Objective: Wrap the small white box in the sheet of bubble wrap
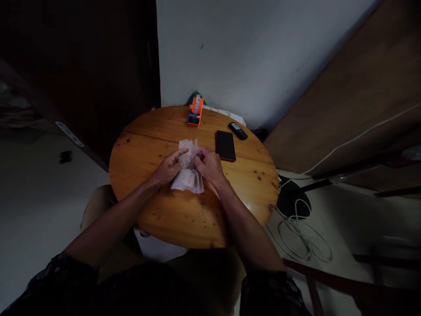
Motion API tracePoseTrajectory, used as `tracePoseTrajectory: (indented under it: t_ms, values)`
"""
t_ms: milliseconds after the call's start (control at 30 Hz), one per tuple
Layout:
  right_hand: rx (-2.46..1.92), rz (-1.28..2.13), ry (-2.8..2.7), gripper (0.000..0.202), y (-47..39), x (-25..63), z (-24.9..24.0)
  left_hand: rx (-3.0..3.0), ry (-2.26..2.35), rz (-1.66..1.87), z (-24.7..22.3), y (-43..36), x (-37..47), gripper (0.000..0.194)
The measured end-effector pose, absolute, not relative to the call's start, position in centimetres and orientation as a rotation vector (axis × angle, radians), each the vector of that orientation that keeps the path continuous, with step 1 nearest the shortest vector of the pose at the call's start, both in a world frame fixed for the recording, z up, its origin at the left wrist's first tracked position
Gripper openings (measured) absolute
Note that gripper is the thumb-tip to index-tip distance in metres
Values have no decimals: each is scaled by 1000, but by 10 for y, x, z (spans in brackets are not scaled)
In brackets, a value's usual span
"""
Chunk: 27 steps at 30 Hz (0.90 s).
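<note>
A clear bubble-wrap packet (188, 177) lies near the middle of the round wooden table, and something pale shows through it. Its upper part is loose and crumpled. My left hand (169, 167) rests at the packet's left side, index finger stretched over the wrap and thumb apart from it. From the right, my right hand (208, 164) pinches the wrap's upper right edge between bent fingers. What lies inside the wrap is too blurred to name.
An orange tape dispenser (196, 110) stands at the table's far edge. A dark tablet or phone in a red-edged case (225, 145) and a black handset (238, 131) lie to the right. Beyond the wooden table (144, 153) is a wall; a coiled cable (305, 241) lies on the floor.
</note>
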State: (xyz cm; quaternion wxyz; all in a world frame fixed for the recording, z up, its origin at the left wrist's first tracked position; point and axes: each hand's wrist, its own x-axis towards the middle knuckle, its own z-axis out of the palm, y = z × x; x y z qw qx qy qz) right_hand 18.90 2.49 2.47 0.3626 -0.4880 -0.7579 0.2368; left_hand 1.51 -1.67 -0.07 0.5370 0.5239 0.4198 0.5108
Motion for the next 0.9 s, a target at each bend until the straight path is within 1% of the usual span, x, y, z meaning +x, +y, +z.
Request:
tracePoseTrajectory:
  t_ms: [67, 167, 267, 333, 400, 500, 567, 667, 767, 833, 900]
  values:
    - [-1235, 621, -1853, 13, 32, 194, 22, 1236, 997, 1253, -2, -15, 15, 62]
    - [-1227, 767, -1686, 14, 44, 202, 17, 1231, 1062, 1356, -4, -11, 12, 60]
    - [-1254, 860, -1594, 12, 51, 206, 12, 1319, 1268, 1507, -4, -10, 7, 54]
    - [-1245, 885, -1575, 12, 53, 206, 9, 1404, 1463, 1574, -3, -13, 4, 54]
    - [-1224, 885, -1577, 15, 53, 205, 8, 1471, 1563, 1523, 0, -17, 2, 58]
    - [-1215, 840, -1591, 19, 51, 204, 9, 1552, 1523, 1306, 2, -22, 4, 58]
    - [-1226, 817, -1601, 21, 51, 205, 9, 1567, 1496, 1215, 2, -22, 5, 51]
    - [-1267, 787, -1616, 21, 54, 209, 10, 1437, 1523, 1258, -1, -18, 1, 38]
    - [-1374, 664, -1632, 20, 59, 218, 10, 1285, 1656, 1352, -4, -11, -9, 29]
    - [-1474, 557, -1650, 22, 62, 224, 11, 1246, 1751, 1353, -6, -8, -16, 26]
    - [-1578, 464, -1698, 26, 61, 227, 13, 1255, 1806, 1310, -7, -6, -19, 29]
